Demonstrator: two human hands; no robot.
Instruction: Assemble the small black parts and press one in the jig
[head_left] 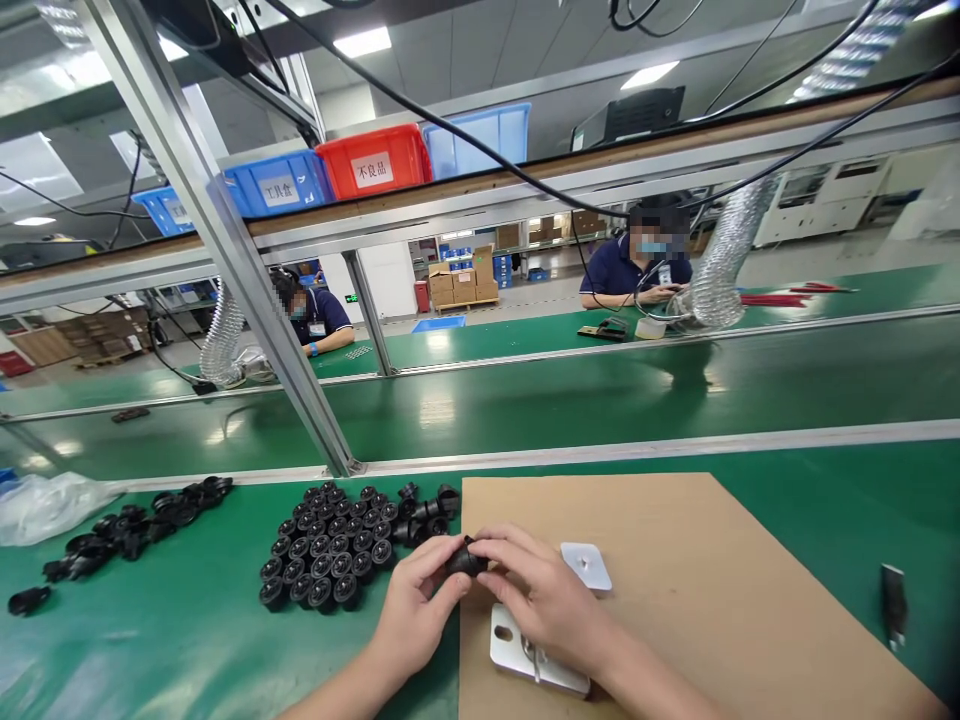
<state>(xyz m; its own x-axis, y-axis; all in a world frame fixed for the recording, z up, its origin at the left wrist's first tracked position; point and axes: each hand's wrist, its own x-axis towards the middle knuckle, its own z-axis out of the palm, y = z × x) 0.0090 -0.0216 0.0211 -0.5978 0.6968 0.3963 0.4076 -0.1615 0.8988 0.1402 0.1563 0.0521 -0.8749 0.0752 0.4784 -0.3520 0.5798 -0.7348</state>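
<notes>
Small blk part [466, 560] being pinched btwn fingertips of L hand [420, 605] & R hand [551, 600], lower ctr of frame. Slotted metal plate [504, 655] partly covered by R hand, on brown cardboard [675, 560]. Blk round pcs [322, 565] grouped lower L of ctr; loose blk pcs [131, 530] strewn far L; slim dark item [893, 605] laid lower R.

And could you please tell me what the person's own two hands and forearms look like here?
The ungloved left hand and ungloved right hand show no rings. The left forearm and right forearm are bare as far as the view reaches: no sleeve, watch, wristband or marking shows.
</notes>
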